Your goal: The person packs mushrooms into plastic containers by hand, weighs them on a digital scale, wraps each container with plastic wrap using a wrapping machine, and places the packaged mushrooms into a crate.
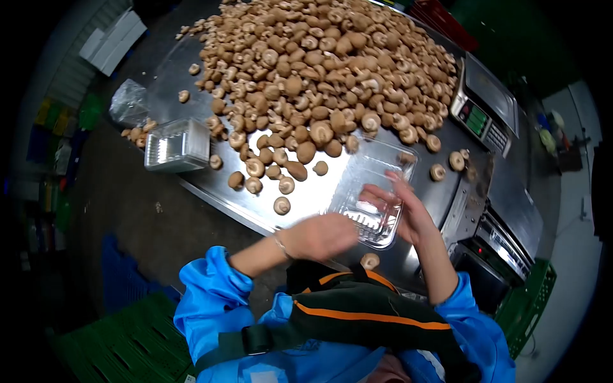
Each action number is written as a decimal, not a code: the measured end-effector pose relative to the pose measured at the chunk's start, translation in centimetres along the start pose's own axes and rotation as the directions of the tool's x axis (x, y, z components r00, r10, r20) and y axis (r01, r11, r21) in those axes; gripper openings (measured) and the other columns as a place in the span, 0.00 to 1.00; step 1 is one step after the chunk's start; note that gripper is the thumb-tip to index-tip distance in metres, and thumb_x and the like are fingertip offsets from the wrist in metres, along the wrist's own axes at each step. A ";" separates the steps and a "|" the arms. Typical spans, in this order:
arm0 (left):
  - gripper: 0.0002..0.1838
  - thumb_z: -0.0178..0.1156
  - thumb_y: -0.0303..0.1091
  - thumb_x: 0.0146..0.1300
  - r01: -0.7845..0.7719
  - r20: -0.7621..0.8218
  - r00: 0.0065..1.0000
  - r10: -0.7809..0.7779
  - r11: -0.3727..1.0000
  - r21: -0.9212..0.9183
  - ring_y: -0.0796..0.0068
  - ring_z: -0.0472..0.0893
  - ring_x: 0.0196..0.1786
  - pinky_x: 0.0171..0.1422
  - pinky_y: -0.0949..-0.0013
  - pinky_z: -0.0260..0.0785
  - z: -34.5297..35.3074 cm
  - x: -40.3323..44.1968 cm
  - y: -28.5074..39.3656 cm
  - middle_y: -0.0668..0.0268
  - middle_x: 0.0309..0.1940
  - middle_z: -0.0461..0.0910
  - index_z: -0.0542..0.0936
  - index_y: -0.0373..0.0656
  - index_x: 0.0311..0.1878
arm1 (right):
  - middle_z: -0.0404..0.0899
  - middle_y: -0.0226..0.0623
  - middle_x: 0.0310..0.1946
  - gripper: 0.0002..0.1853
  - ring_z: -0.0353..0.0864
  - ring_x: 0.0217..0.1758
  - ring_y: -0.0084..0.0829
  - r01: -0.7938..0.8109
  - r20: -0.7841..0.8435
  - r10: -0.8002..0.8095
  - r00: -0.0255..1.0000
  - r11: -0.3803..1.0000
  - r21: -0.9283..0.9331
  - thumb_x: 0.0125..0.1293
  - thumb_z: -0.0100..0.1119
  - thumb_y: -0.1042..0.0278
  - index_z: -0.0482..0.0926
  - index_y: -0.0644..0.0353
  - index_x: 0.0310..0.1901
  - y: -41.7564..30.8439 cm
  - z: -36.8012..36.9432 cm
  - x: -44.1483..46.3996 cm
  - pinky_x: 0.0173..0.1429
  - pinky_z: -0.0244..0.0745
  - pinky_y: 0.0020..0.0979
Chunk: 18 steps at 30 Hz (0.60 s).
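A clear plastic tray (pixel 373 191) lies tilted on the metal table near its front edge, with a mushroom (pixel 406 157) at its far end. My left hand (pixel 400 203) is at the right side of this tray, fingers apart and reaching over it. Over the near left corner of the tray is my right hand (pixel 324 236), blurred, its fingers curled and whatever they may hold hidden. Beyond both hands rises a large heap of brown mushrooms (pixel 306 70), with loose mushrooms (pixel 281 205) scattered at its near side.
Stacked clear trays (pixel 177 147) stand at the table's left edge beside a crumpled plastic bag (pixel 129 102). A weighing scale (pixel 482 115) is at the right. Nearer stands a metal machine (pixel 498 242) with a red light. Green crates (pixel 121 338) are at lower left.
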<state>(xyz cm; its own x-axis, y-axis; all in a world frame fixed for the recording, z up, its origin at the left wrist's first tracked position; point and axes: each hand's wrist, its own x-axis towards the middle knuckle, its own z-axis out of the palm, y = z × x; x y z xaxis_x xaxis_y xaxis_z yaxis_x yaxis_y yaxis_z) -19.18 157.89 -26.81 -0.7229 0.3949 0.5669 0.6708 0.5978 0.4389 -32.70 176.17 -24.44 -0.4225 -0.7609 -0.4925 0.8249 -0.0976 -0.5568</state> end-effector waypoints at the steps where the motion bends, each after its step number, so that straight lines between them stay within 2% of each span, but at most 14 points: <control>1: 0.12 0.57 0.33 0.52 -0.110 0.001 0.994 0.110 0.991 0.080 0.58 0.76 0.43 0.52 0.59 0.68 2.3 0.0 0.8 0.60 0.36 0.76 0.74 0.40 0.40 | 0.68 0.56 0.52 0.32 0.73 0.52 0.41 -0.096 -0.023 0.094 0.995 0.991 -0.097 0.63 0.46 0.72 0.44 0.56 0.66 -0.3 -1.3 0.7 0.47 0.78 0.40; 3: 0.17 0.61 0.34 0.50 0.030 0.006 1.000 -0.030 1.000 -0.002 0.58 0.74 0.47 0.56 0.58 0.65 3.9 -0.7 0.5 0.60 0.39 0.75 0.73 0.39 0.43 | 0.74 0.56 0.43 0.29 0.80 0.40 0.39 -0.189 -0.287 0.124 0.950 0.958 -0.214 0.59 0.45 0.80 0.51 0.60 0.62 0.3 -3.7 1.0 0.38 0.81 0.35; 4: 0.20 0.63 0.34 0.50 0.100 0.011 0.995 -0.100 0.994 -0.037 0.58 0.74 0.49 0.58 0.57 0.64 4.3 -0.9 0.0 0.60 0.40 0.74 0.73 0.38 0.45 | 0.72 0.56 0.44 0.28 0.81 0.35 0.40 -0.175 -0.413 0.043 0.910 0.941 -0.289 0.57 0.43 0.82 0.53 0.62 0.61 0.1 -4.7 0.0 0.37 0.81 0.35; 5: 0.31 0.68 0.37 0.46 0.244 0.005 0.970 -0.245 0.968 0.065 0.54 0.69 0.55 0.61 0.55 0.61 1.7 -0.8 -0.1 0.54 0.48 0.70 0.67 0.37 0.53 | 0.71 0.56 0.47 0.33 0.81 0.33 0.40 -0.177 -0.530 -0.046 0.846 0.915 -0.363 0.54 0.41 0.85 0.48 0.62 0.64 -0.4 -6.7 -1.1 0.33 0.82 0.35; 6: 0.29 0.67 0.44 0.42 0.633 -0.304 0.768 -0.564 0.740 0.227 0.51 0.70 0.50 0.59 0.52 0.57 2.6 -4.0 -0.5 0.53 0.42 0.72 0.72 0.34 0.45 | 0.70 0.55 0.49 0.38 0.81 0.34 0.40 -0.211 -0.565 -0.162 0.809 0.817 -0.537 0.51 0.39 0.86 0.41 0.61 0.66 -1.1 -9.5 -2.5 0.27 0.80 0.34; 8: 0.50 0.70 0.52 0.37 0.812 -0.383 0.561 -0.734 0.398 0.427 0.47 0.63 0.57 0.61 0.51 0.52 -0.4 -9.8 -3.5 0.46 0.53 0.65 0.60 0.34 0.59 | 0.68 0.61 0.50 0.45 0.77 0.42 0.53 -0.501 -0.549 -0.522 0.653 0.247 -0.830 0.48 0.44 0.81 0.33 0.60 0.67 -2.2 -13.5 -4.5 0.45 0.75 0.42; 9: 0.57 0.71 0.54 0.35 0.847 -0.441 0.421 -0.793 0.169 0.504 0.47 0.61 0.59 0.62 0.51 0.50 0.0 -13.6 -5.1 0.44 0.57 0.61 0.53 0.35 0.64 | 0.69 0.65 0.48 0.46 0.73 0.47 0.57 -0.638 -0.532 -0.592 0.606 0.037 -0.769 0.48 0.46 0.79 0.32 0.62 0.67 -2.9 -14.0 -4.5 0.53 0.68 0.42; 11: 0.65 0.72 0.57 0.30 0.802 -0.321 0.047 -0.946 -0.156 0.576 0.45 0.58 0.61 0.63 0.51 0.48 0.5 -15.6 -7.0 0.39 0.59 0.56 0.43 0.37 0.67 | 0.71 0.66 0.45 0.46 0.73 0.48 0.56 -0.761 -0.665 -0.501 0.554 0.021 -0.649 0.48 0.48 0.76 0.31 0.64 0.66 -3.9 -14.2 -2.4 0.53 0.67 0.43; 12: 0.66 0.72 0.58 0.29 0.847 -0.266 0.091 -0.960 -0.066 0.527 0.43 0.59 0.60 0.62 0.53 0.51 0.9 -15.3 -8.0 0.36 0.58 0.56 0.43 0.38 0.68 | 0.72 0.65 0.44 0.46 0.75 0.45 0.54 -0.730 -0.678 -0.476 0.560 0.102 -0.675 0.48 0.48 0.75 0.31 0.63 0.66 -3.7 -15.2 -0.5 0.51 0.69 0.42; 13: 0.68 0.74 0.55 0.27 0.915 -0.289 0.258 -0.922 0.136 0.380 0.41 0.58 0.59 0.61 0.56 0.54 1.6 -15.0 -9.7 0.34 0.56 0.55 0.42 0.38 0.68 | 0.72 0.64 0.43 0.47 0.77 0.42 0.53 -0.695 -0.686 -0.450 0.572 0.180 -0.696 0.49 0.48 0.75 0.30 0.63 0.66 -3.4 -15.8 1.5 0.49 0.71 0.41; 15: 0.69 0.76 0.51 0.24 0.951 -0.381 0.308 -0.872 0.266 0.161 0.41 0.59 0.58 0.61 0.56 0.55 3.9 -12.2 -12.2 0.35 0.56 0.56 0.44 0.37 0.67 | 0.73 0.63 0.41 0.47 0.79 0.34 0.47 -0.439 -0.651 -0.368 0.664 0.512 -0.738 0.49 0.48 0.74 0.30 0.63 0.66 -3.1 -11.6 5.6 0.39 0.76 0.37; 16: 0.69 0.78 0.47 0.22 0.915 -0.453 0.401 -0.796 0.329 0.232 0.40 0.59 0.57 0.62 0.54 0.53 4.9 -11.3 -13.2 0.36 0.57 0.54 0.45 0.36 0.67 | 0.74 0.62 0.36 0.47 0.79 0.25 0.42 -0.383 -0.647 -0.315 0.695 0.599 -0.703 0.50 0.50 0.75 0.30 0.64 0.66 -2.2 -10.7 8.0 0.29 0.76 0.34; 17: 0.68 0.78 0.45 0.25 0.947 -0.364 0.307 -0.879 0.245 0.207 0.41 0.55 0.60 0.65 0.55 0.51 4.2 -8.0 -12.9 0.36 0.59 0.50 0.43 0.38 0.67 | 0.75 0.59 0.31 0.46 0.78 0.22 0.41 -0.321 -0.595 -0.342 0.727 0.597 -0.735 0.51 0.52 0.75 0.30 0.63 0.65 -0.2 -11.8 11.5 0.27 0.75 0.36; 18: 0.67 0.78 0.44 0.26 0.948 -0.470 0.317 -0.823 0.271 0.166 0.43 0.56 0.60 0.65 0.56 0.52 5.0 -8.0 -14.4 0.38 0.59 0.51 0.44 0.38 0.68 | 0.74 0.58 0.35 0.45 0.76 0.19 0.40 -0.125 -0.608 -0.393 0.690 0.762 -0.635 0.52 0.52 0.75 0.31 0.67 0.64 0.3 -8.2 13.7 0.27 0.75 0.34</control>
<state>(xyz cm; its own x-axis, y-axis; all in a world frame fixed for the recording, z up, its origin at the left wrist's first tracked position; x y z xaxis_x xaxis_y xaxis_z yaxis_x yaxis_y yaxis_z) -23.87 149.64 -41.17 -0.7039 -0.6950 0.1464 -0.5313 0.6520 0.5410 -41.35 170.99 -36.88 -0.8442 -0.0965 -0.5273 0.4429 0.4284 -0.7876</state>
